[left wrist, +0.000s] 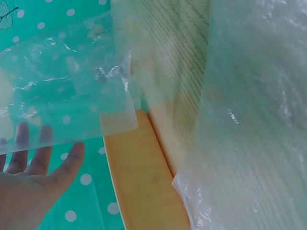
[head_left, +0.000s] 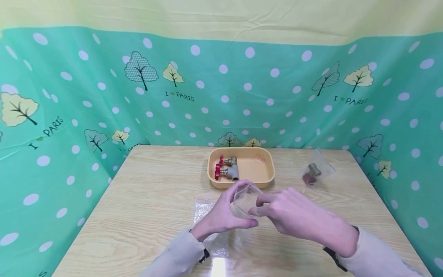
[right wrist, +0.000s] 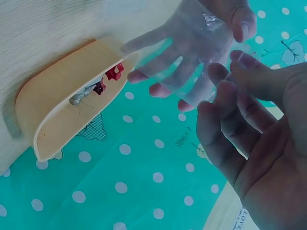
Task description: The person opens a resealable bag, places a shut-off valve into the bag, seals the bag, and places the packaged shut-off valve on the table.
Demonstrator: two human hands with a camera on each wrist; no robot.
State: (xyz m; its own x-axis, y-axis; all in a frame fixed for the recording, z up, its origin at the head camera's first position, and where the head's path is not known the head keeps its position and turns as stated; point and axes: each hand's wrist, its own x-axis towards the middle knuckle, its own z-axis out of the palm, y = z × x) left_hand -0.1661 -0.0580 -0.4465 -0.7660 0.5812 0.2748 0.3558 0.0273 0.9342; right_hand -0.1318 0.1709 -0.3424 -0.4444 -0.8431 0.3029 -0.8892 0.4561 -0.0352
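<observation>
We see a clear plastic bag [head_left: 246, 197] between a person's two hands. The left hand [head_left: 223, 215] supports it from the left, and in the right wrist view we make out its fingers spread behind the film (so clear that we see straight through it), with the thumb apart from them. The right hand [head_left: 285, 213] pinches the bag's edge between thumb and forefinger, its other fingers bent alongside.

Just beyond the left fingertips we find a pale orange tray [head_left: 256, 165]. Two valves [head_left: 231, 172] with red handles [head_left: 217, 171] lie in its left part. Farther out, beyond the right hand's fingers and to their right, a second clear bag [head_left: 322, 173] lies on the wooden table [head_left: 138, 204], with a metal fitting [head_left: 314, 169] and a dark red piece [head_left: 309, 178] inside. Beneath the left hand, we see flat clear plastic [head_left: 203, 208] on the tabletop.
</observation>
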